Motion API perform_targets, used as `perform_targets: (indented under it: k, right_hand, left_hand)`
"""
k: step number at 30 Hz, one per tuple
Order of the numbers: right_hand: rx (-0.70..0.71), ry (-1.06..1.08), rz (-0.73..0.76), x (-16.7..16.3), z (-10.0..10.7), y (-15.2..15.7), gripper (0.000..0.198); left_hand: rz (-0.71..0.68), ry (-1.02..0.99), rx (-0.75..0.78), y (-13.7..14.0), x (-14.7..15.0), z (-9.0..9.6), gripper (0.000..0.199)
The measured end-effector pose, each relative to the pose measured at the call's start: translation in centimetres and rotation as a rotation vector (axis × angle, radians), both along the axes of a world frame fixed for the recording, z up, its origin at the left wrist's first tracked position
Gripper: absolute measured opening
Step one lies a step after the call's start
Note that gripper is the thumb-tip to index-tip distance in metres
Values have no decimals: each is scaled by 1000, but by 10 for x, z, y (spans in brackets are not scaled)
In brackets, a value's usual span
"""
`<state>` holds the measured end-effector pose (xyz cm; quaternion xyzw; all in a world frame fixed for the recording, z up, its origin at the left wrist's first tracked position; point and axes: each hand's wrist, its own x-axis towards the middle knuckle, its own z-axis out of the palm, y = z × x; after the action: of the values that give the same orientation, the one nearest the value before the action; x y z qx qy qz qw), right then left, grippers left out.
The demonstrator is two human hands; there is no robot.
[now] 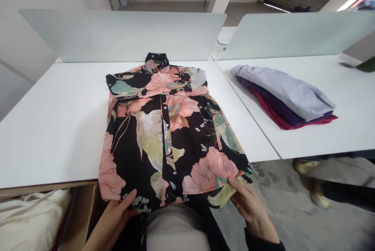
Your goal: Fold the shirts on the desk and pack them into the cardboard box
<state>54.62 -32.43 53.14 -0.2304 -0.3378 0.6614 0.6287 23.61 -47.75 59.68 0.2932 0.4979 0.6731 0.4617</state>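
Observation:
A black shirt (187,145) with large pink, green and beige flowers lies buttoned side up on the white table. Its collar points away from me, and the sleeves are folded across the chest. The lower hem hangs over the near table edge. At the hem's left corner, my left hand (121,208) pinches the cloth between thumb and fingers. My right hand (246,198) grips the hem at the right corner, where a bit of fabric is turned up.
A stack of folded clothes (287,95), light grey over purple and red, lies on the right table. Below left is a cardboard box (79,216) holding cream fabric (32,219). Frosted dividers (131,36) stand behind. Another person's legs (345,192) show at right.

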Motion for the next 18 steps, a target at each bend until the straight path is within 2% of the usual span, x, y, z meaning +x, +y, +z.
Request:
perform_targets:
  k: [3,7,12,16,18]
  right_hand:
    - [-48,-22,64,-2,0,4,31]
    - [-71,-12,52,-5,-4,7,33]
    - [-56,79,-53,-3,-11,11,32]
    - [-11,133,-95,2,-4,11,31]
    - [25,150,-110,7,6,9,33]
  left_hand:
    - [24,-168,18,8,0,7,35]
    - [-14,-288,-42,12,-5,11,46]
    - [-36,-234,-152,8,-7,2,43]
    - [57,-132,-103,-3,-9,-4,31]
    - [123,-40,-100,-10,-16,1,26]
